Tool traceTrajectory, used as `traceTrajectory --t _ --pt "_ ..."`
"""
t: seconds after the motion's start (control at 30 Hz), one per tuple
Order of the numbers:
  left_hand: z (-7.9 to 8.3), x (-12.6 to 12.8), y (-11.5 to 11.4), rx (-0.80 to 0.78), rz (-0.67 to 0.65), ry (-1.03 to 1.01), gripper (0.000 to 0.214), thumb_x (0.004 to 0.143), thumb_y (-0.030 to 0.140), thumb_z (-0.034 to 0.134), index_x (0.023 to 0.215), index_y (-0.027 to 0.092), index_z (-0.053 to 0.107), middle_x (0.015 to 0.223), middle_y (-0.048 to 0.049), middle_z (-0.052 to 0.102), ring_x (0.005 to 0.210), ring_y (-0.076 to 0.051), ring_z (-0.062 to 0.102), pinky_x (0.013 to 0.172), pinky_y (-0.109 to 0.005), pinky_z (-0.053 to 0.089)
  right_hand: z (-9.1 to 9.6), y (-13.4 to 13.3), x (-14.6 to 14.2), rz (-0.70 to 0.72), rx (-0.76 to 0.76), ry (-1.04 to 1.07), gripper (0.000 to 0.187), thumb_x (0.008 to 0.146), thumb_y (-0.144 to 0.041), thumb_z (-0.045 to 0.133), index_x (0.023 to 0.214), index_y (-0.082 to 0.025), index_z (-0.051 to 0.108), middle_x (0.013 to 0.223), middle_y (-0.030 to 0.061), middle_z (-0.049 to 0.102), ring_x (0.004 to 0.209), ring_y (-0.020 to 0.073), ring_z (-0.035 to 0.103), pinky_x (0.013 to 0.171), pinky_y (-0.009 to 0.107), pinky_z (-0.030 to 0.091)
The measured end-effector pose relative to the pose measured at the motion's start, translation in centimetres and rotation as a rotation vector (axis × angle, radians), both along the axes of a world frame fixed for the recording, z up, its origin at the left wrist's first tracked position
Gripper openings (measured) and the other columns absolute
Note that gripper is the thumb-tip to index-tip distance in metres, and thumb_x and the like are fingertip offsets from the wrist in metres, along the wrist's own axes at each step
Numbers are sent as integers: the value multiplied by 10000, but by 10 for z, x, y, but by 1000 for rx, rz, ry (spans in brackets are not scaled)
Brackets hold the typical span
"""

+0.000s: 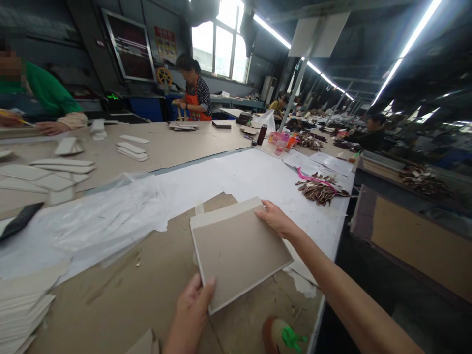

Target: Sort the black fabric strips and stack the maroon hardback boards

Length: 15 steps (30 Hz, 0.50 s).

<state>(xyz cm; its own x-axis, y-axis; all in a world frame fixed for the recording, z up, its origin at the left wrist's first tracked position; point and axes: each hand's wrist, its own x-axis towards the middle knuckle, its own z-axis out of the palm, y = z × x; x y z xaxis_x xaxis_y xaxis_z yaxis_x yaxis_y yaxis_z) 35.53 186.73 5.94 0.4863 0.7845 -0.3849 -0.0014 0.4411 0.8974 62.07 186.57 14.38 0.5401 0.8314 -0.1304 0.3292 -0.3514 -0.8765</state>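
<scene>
A flat grey-beige board [239, 255] with pale edges and a white strip along its far side is held tilted over the worktable. My left hand [191, 309] grips its near left edge, thumb on the top face and fingers beneath. At the far right corner, my right hand [275, 219] pinches the edge between thumb and fingers. The fingers under the board are hidden. Below lies a brown sheet [121, 285] on the table, with a round pot [275, 332] near the front that has a green item on it.
White sheeting [228, 172] and crumpled clear plastic [110, 211] cover the middle. A stack of pale pieces [25, 305] stands at left, with more pale panels [44, 177] beyond. A bundle of brown strips [319, 189] lies right. Co-workers include one in an orange apron [191, 98].
</scene>
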Motion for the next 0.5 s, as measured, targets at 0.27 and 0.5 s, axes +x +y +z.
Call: traceTrajectory --t 0.27,0.5 --pt "-49 120 44 189 12 514 92 802 147 534 716 128 560 811 -74 651 910 -223 605 884 -405 430 -88 22 89 -174 -366 -252 358 831 -252 580 1155 -116 512 1153 124 572 1048 228 544 925 415 404" --pt "-71 139 42 187 26 635 157 857 197 550 977 96 563 986 -73 632 937 -178 602 848 -356 473 -130 16 103 -179 -508 -263 317 869 -399 538 996 -114 595 1079 105 605 1040 222 550 938 451 394"
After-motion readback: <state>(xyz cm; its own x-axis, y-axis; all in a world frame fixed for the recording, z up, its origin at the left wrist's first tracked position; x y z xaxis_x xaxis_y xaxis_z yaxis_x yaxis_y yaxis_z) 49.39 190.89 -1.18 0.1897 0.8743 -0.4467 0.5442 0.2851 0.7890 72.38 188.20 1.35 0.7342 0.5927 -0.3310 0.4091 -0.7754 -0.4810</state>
